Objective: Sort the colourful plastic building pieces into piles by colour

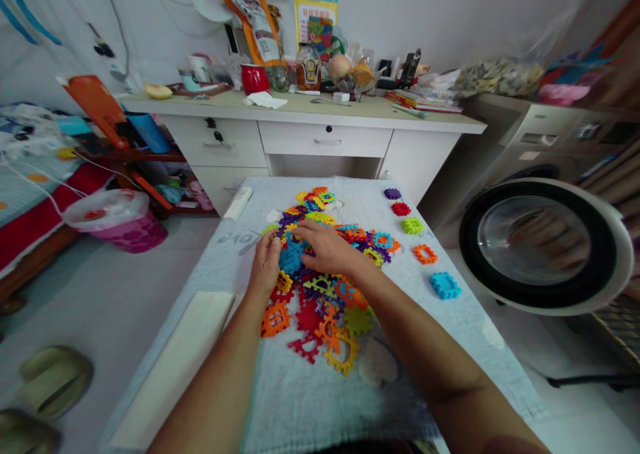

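A heap of colourful plastic interlocking tiles lies on a cloth-covered table (400, 374). At the heap's left side, my left hand (266, 262) is closed against a bunch of blue interlocking tiles (291, 258), its fingertips partly hidden. From the right, my right hand (327, 247) reaches over the heap with fingers apart, near the same blue tiles. Closer to me lie an orange window tile (275, 319), a red tile (309, 315) and a yellow tile (345, 353). Along the right side runs a column: purple tile (393, 193), red tile (401, 209), lime tile (413, 225), orange tile (425, 254) and blue tile (445, 285).
A long white board (175, 367) lies along the table's left side, with a small white box (239, 204) beyond it. Behind stands a cluttered white desk (325, 137). A washing machine with its round door (545, 247) open is at right; a pink bin (127, 224) is at left.
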The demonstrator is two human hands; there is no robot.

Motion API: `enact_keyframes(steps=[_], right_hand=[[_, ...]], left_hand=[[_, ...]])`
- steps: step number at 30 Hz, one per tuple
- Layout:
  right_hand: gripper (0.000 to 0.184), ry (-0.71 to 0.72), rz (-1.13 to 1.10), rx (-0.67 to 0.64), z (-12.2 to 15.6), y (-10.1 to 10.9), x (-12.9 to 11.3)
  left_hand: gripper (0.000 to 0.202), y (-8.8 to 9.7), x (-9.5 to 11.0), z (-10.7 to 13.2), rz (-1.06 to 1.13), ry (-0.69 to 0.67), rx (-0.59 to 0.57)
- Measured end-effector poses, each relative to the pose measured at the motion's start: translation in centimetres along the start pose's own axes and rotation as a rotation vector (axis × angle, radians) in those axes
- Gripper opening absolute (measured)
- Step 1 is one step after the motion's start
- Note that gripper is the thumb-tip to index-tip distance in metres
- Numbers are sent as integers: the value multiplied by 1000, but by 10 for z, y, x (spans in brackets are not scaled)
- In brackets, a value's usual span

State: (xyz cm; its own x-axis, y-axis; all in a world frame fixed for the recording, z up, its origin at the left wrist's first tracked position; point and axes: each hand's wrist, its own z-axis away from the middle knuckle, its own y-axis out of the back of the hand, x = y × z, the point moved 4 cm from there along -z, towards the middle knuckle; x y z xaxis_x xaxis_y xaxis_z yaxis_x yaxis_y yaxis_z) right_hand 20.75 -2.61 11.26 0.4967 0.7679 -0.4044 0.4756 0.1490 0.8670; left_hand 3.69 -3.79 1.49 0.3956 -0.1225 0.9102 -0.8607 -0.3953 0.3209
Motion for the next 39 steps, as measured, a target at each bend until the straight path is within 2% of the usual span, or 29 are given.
enact_keyframes(steps=[3,5,8,11,14,16,19,25,28,31,34,37,39], right_hand=[[51,-86,17,105,21,24,13],[48,-185,36,143,42,41,30],[44,-384,162,185,84,57,62],[47,-528,268,107,123,53,85],[53,-580,285,13,146,38,95],[54,-584,233,19,150,30,96],[53,-567,84,114,146,22,96],[27,-557,-105,355,139,11,95],[24,-549,-159,417,141,9,97],[34,-480,-144,419,143,10,96],[43,-412,-134,354,142,8,95],[35,-405,-100,325,141,2,96],[30,-423,-78,347,141,-2,98]], left_hand=[[58,-2,1,1,-88,-19,-76],[59,-3,4,2,-151,-35,-132],[51,-1,9,3,-196,-58,-182],[44,2,12,0,-230,-74,-159],[42,7,11,-3,-304,-92,-101],[41,10,11,-3,-363,-98,-62],[41,12,14,-2,-431,-105,-23],[43,10,30,4,-479,-228,48],[40,8,45,11,-476,-294,34],[36,4,62,18,-482,-318,-37],[32,-1,77,23,-487,-362,-174],[36,-9,87,32,-534,-389,-398],[45,-13,92,42,-591,-401,-545]])
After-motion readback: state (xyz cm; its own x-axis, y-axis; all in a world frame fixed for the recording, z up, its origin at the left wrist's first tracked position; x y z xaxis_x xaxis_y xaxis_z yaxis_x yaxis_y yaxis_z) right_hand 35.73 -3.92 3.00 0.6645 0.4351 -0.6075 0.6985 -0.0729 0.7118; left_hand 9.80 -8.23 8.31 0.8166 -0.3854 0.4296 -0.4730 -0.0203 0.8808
